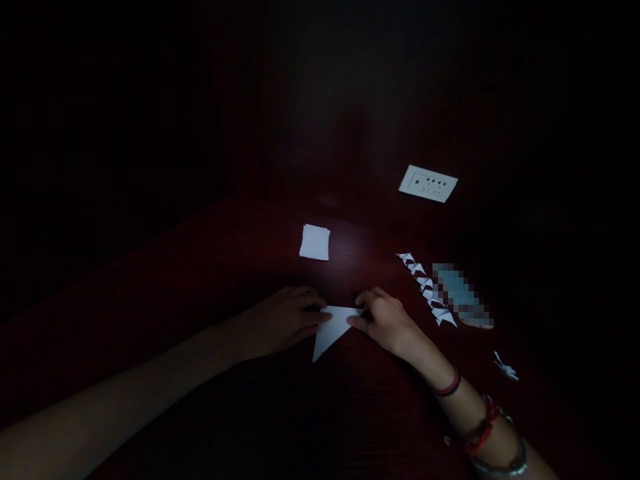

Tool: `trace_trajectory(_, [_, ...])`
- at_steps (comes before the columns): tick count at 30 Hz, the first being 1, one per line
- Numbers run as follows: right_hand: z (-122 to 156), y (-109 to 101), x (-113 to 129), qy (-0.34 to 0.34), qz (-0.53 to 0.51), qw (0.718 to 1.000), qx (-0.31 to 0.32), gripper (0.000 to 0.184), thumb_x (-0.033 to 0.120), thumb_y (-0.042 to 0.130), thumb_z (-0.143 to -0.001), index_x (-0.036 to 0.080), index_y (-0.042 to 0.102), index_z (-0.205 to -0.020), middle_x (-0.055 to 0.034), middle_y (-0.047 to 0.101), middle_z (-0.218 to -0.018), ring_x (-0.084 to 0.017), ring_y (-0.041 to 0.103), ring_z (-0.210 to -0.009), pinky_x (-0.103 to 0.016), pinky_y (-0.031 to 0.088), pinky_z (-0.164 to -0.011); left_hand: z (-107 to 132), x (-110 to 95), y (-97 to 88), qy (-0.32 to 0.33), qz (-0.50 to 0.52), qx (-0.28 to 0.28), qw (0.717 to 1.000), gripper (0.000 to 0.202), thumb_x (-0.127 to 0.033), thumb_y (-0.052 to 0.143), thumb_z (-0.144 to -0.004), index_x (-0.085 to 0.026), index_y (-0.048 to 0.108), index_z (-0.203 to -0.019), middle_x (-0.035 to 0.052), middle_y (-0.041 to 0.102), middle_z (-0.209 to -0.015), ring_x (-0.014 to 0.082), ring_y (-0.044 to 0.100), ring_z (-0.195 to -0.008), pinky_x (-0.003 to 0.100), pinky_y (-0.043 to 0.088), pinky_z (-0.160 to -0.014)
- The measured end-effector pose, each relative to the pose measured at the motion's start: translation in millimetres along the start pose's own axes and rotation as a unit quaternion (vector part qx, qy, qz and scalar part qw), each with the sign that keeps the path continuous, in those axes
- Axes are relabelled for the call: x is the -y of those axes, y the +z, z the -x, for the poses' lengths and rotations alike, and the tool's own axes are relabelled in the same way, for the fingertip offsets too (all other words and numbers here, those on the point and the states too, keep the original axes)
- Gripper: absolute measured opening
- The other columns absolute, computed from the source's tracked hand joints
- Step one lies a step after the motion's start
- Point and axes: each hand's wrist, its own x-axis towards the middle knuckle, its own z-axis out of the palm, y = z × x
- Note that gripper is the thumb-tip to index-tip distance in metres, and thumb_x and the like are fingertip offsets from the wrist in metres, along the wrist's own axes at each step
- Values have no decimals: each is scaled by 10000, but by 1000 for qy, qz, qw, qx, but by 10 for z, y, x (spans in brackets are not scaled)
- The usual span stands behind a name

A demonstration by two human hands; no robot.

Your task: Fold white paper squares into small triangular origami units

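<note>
Pinning a white paper triangle (333,331) flat on the worktop (225,267) with left hand (283,321) and right hand (389,321) pressed on its top edge, probably to hold the crease. Folded pieces (425,287) parked alongside.

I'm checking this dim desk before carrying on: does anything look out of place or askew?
One small folded piece lies alone, apart from the row of folded pieces. The paper triangle lies flat. Nothing looks spilled or torn.
</note>
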Motion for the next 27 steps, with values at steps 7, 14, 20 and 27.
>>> trace_trajectory(7, [-44,28,-56,-1,-21,1000,13,185,163,588,-689,182,524,-862,-38,551,-823,-160,525,-760,-310,373,-679,11,-63,93,-10,-11,-28,999,272,-271,429,-847,-254,508,-1107,68,496,-1053,200,474,-952,350,400,-789])
trace_trajectory(14, [-95,75,-123,-28,-32,999,-5,251,173,562,-724,179,524,-972,-65,517,-894,-164,515,-821,-315,379,-718,-28,-110,70,-11,15,-32,999,234,-246,402,-859,-241,552,-1038,59,507,-968,154,500,-830,285,419,-702])
trace_trajectory(20, [-178,66,-188,-34,-100,994,-16,161,133,601,-643,172,507,-767,-3,510,-764,-122,492,-707,-255,391,-650,-51,-149,23,-5,12,-21,1000,221,-246,402,-862,-260,565,-1010,51,502,-965,152,490,-810,291,416,-699])
trace_trajectory(27, [-161,54,-96,-44,-226,972,-51,201,130,537,-664,194,460,-838,41,539,-664,-96,528,-597,-219,416,-577,-60,-176,24,-20,25,-28,999,234,-258,386,-869,-235,563,-1020,52,530,-929,147,508,-800,292,431,-699])
